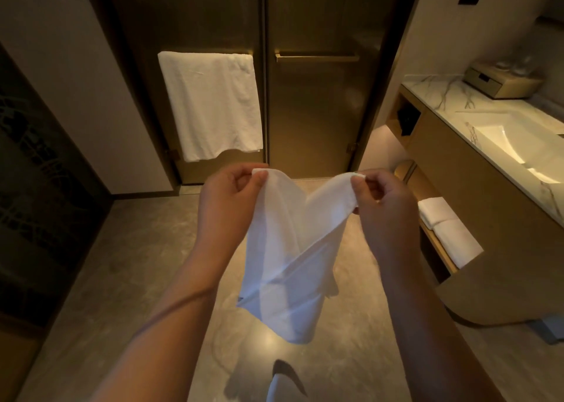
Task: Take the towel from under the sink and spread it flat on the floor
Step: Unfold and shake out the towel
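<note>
You have the thin white cloth towel [287, 249] up in the air in front of you, well above the glossy grey-brown stone floor [137, 264], with no part of it touching the floor. It hangs in loose folds from its 2 upper corners and sags into a V between them. Your left hand [227, 197] has its grip clamped on the left corner, thumb and fingers pinched together over the hem. Your right hand [381, 206] has its grip clamped on the right corner in the same way.

Straight ahead, a larger white towel [210, 105] is draped over a brass bar on the left of 2 dark bronze doors [311, 111]. To your right stands the tan vanity with a white marble counter [439, 96] and a lit rectangular sink basin [518, 145]. On the open shelf under that sink lie 2 folded white towels [448, 230], side by side and touching.
</note>
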The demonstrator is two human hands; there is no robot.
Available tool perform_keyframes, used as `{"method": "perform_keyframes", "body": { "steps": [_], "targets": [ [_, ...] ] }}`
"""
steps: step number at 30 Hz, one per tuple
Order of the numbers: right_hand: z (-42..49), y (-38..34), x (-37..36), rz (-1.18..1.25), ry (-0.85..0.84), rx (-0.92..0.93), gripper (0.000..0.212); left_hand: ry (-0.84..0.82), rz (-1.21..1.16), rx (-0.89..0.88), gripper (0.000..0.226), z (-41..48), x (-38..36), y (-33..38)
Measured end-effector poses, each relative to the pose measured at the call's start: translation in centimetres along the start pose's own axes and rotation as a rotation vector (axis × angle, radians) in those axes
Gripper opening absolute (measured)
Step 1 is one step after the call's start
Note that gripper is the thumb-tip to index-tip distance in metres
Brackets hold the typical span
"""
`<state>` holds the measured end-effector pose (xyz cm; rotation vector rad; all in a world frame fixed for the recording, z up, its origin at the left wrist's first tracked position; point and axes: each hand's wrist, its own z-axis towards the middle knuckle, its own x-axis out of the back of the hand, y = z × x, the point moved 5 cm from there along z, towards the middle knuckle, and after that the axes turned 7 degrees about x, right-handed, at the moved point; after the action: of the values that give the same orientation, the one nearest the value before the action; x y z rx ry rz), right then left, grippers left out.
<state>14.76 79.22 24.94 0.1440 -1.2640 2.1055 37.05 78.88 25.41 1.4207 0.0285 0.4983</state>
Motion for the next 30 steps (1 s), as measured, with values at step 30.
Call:
{"method": "perform_keyframes", "body": {
  "steps": [30],
  "targets": [
    [0.6, 13.0, 6.0, -0.356, 0.081, -0.172, 0.025, 0.255, 0.103, 0.203, 0.018, 2.1, 2.9, -7.0]
  ]
}}
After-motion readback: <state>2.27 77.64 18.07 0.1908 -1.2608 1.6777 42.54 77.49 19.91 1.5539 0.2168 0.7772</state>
